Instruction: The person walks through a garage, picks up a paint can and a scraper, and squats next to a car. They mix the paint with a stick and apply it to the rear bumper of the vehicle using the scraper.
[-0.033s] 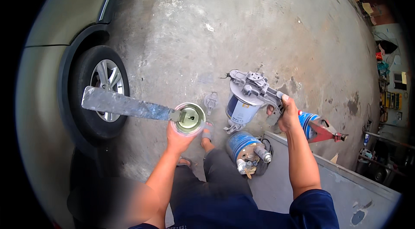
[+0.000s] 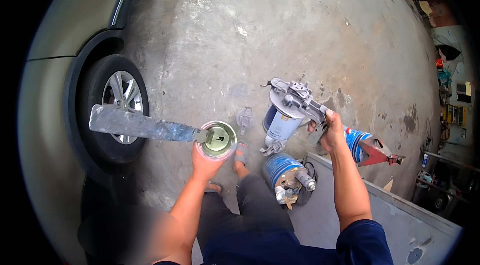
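Observation:
My left hand (image 2: 206,161) is closed around a clear plastic cup (image 2: 228,154) holding pale greenish liquid (image 2: 220,141). A long flat paint-smeared stirring stick (image 2: 145,126) leans over the cup's rim, its narrower end inside. In my right hand (image 2: 331,134), the fingers grip the handle of a grey, paint-coated pouring lid (image 2: 281,101). That lid is fixed on a white-and-dark-blue paint tin (image 2: 282,128), which hangs tilted from it. Both vessels are held apart in front of me.
On my left stands a car, its wheel (image 2: 125,102) near the stick. Below the tin is a blue drum (image 2: 282,167) with a spray can (image 2: 306,180) on top. A grey board (image 2: 370,210), a red stand (image 2: 377,152) and another blue drum (image 2: 355,142) are on the right.
The paint tin has shifted slightly to the right and turned a little. The cup and stick have moved slightly down and left. Both grips stay as they were.

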`<state>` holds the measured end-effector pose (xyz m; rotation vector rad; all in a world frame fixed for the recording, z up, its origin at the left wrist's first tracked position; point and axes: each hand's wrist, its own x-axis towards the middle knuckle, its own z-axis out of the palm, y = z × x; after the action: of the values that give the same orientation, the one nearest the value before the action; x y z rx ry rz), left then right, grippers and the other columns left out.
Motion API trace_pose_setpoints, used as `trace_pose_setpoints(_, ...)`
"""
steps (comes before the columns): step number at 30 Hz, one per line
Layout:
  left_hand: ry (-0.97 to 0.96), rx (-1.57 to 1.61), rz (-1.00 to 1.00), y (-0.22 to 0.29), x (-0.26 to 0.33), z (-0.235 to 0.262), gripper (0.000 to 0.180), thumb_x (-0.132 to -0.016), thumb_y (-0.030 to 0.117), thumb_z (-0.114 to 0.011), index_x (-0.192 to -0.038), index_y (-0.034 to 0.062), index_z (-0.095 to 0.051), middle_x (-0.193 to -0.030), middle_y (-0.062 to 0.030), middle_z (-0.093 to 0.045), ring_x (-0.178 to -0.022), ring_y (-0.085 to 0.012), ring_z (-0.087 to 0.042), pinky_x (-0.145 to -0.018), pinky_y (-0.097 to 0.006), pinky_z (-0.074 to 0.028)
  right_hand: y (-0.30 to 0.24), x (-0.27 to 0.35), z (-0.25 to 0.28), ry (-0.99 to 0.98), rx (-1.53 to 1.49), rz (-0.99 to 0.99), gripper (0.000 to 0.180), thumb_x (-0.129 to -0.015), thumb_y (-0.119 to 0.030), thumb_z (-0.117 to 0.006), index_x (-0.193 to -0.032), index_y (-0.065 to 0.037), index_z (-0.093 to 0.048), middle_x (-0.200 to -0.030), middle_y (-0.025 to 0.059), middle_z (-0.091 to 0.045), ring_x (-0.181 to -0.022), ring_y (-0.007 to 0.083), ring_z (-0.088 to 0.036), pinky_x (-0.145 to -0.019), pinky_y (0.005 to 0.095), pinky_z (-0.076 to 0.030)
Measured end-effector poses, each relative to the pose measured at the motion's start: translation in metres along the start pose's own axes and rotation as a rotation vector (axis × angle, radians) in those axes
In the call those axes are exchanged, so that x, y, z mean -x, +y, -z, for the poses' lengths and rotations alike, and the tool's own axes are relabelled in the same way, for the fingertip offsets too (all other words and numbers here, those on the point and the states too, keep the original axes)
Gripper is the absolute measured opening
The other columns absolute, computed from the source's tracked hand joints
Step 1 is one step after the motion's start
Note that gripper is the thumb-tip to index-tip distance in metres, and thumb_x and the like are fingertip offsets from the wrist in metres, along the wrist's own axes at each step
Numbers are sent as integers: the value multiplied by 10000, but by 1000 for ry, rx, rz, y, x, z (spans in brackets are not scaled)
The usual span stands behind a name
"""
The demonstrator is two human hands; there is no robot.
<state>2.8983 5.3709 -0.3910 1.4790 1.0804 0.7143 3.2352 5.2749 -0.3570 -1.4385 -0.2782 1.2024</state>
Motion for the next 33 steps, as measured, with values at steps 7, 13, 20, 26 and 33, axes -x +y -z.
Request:
trace_pose_setpoints(7,83,-6,-46,-99,-47,-23,855,-597,80,-838,-1311,10,-373,-1320,-159,-484,-1201,-263,-498,-1012,-376,-408,177,-162,74,162,-240,-234,337,-875,-338,-562,-1075,-67,-571,-918,75,-650,-830,225,-612,-827,351,-430)
trace_pose_setpoints(13,96,-87,-17,-180,-64,-19,986,-630,322,-845,-1393,171,-239,-1365,-194,-426,-1255,-320,-446,-1039,-451,-378,366,-262,125,296,-466,-287,257,-891,-289,-604,-1080,-118,-568,-1039,25,-632,-1046,208,-545,-965,385,-356)
trace_pose_setpoints(20,188,-110,-72,-255,-47,-9,1054,-612,469,-850,-1392,147,-218,-1369,-208,-417,-1255,-335,-442,-1027,-476,-386,496,-259,113,414,-511,-426,575,-876,-267,-664,-1340,-130,-353,-1369,55,-405,-1281,298,-373,-1091,480,-247)
trace_pose_setpoints(26,179,72,-27,-206,-19,2,1019,-603,277,-886,-1384,101,-255,-1360,-187,-431,-1240,-291,-458,-1012,-412,-416,412,-204,73,561,201,-465,404,-877,-107,-634,-1231,-6,-467,-1001,99,-598,-878,184,-585,-714,332,-490)
trace_pose_setpoints(33,22,82,-46,-52,6,37,796,-634,80,-837,-1305,2,-415,-1288,-149,-521,-1127,-220,-554,-962,-339,-449,143,-69,-67,10,384,94,138,-890,-139,-655,-882,-26,-577,-680,12,-567,-547,65,-500,-487,216,-403)
